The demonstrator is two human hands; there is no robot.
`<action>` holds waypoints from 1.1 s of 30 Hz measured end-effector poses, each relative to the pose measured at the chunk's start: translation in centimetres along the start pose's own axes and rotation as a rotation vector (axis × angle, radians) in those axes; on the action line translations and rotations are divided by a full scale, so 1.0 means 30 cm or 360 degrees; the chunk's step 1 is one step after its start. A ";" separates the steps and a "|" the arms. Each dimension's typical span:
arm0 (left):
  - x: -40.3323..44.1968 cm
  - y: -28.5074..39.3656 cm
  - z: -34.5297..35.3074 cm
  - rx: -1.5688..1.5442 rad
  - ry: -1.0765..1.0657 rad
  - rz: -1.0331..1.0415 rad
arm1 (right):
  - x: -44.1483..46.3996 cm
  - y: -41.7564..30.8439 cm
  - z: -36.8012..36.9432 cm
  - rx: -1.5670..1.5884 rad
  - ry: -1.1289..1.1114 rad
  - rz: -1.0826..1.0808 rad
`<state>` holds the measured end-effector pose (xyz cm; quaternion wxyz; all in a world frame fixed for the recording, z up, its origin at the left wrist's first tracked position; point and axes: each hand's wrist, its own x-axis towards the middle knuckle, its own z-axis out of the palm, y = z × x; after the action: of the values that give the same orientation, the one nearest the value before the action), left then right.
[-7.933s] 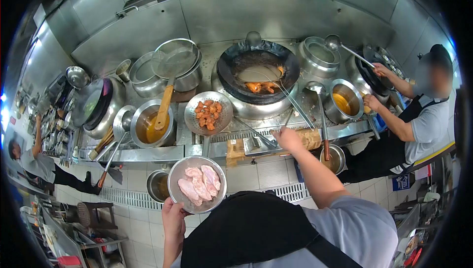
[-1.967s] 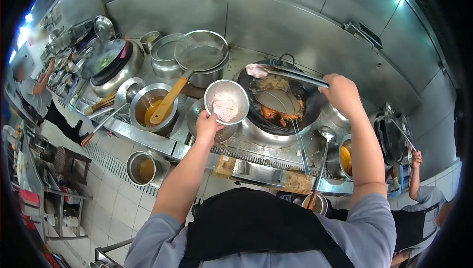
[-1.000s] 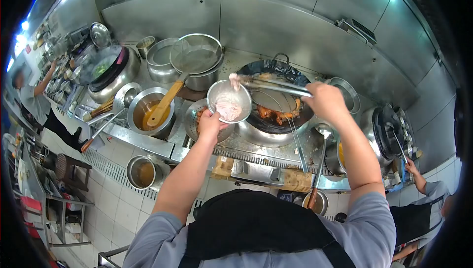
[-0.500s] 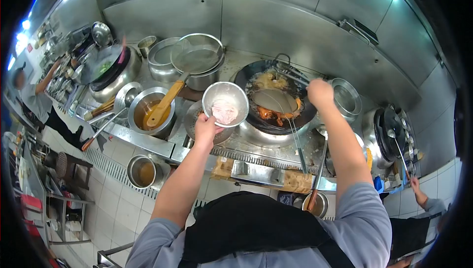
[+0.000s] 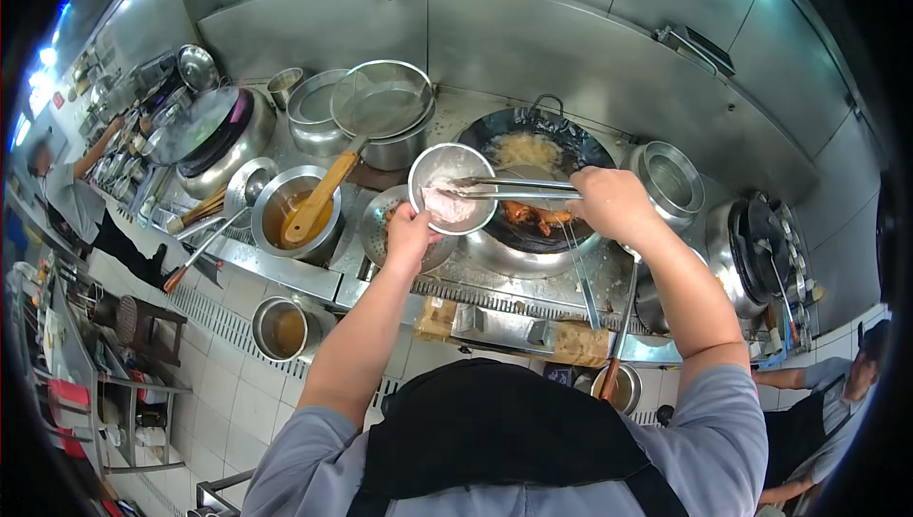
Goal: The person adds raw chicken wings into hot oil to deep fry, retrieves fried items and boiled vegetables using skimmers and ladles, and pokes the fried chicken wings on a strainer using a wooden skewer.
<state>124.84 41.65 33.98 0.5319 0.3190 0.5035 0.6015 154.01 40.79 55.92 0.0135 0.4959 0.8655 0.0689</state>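
Note:
My left hand grips the near rim of a metal bowl with pale pink, wet-looking raw pieces in it. In my right hand are metal tongs, whose tips reach into the bowl at the pale pieces; whether they pinch one is unclear. Right behind the bowl is a black wok of oil, foaming at the far side. Browned fried pieces lie at the wok's near side, by a wire strainer whose handle points toward me. The bowl partly covers the wok's left edge.
Left of the bowl stand a pot of brown liquid with a wooden-handled tool across it, and a large sieve on a pot. A metal container sits right of the wok. Co-workers stand far left and right.
My right hand has brought the tongs from over the wok down into the bowl. The bowl has shifted slightly right and up. The co-worker at right has come further into view.

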 end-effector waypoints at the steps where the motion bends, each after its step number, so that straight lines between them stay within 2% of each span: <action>1: 0.000 -0.001 -0.001 0.0000 0.0002 0.0004 | -0.004 0.004 -0.006 -0.0001 0.0003 -0.0002; 4: -0.008 -0.014 -0.006 -0.0006 0.0102 -0.0016 | -0.037 0.032 -0.041 0.0017 0.0142 -0.0040; 11: -0.028 0.034 -0.025 -0.0076 0.0140 -0.0053 | -0.066 0.159 -0.151 0.0113 0.0407 0.0220; 14: -0.028 0.028 -0.038 -0.0101 0.0155 -0.0093 | -0.047 0.236 -0.164 -0.0132 0.0394 0.0374; 19: -0.048 0.021 -0.027 -0.0094 0.0176 -0.0122 | 0.147 0.387 0.082 -0.0376 0.0243 0.0456; 21: -0.058 0.022 -0.012 -0.0108 0.0171 -0.0126 | 0.245 0.377 0.198 -0.0446 0.0021 0.0606; 23: -0.065 0.027 0.004 -0.0125 0.0166 -0.0121 | 0.281 0.375 0.282 -0.0394 -0.0016 0.0666; 24: -0.069 0.031 0.008 -0.0097 0.0165 -0.0112 | 0.292 0.400 0.321 -0.0392 0.0093 0.0671; 27: -0.092 0.056 0.016 -0.0071 0.0223 -0.0117 | 0.251 0.400 0.238 -0.0316 0.0254 0.0672; 29: -0.085 0.051 0.001 -0.0036 0.0155 -0.0043 | 0.150 0.326 0.078 -0.0255 0.0345 0.0551; 32: -0.054 0.036 -0.008 -0.0017 0.0158 -0.0018 | 0.021 0.228 -0.097 -0.0105 0.0364 0.0379; 33: -0.046 0.038 0.002 0.0025 0.0137 -0.0001 | -0.009 0.198 -0.134 -0.0052 0.0239 0.0231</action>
<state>124.84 40.41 35.28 0.5073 0.2968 0.5309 0.6105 158.85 43.11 60.67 -0.0483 0.5505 0.8247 0.1207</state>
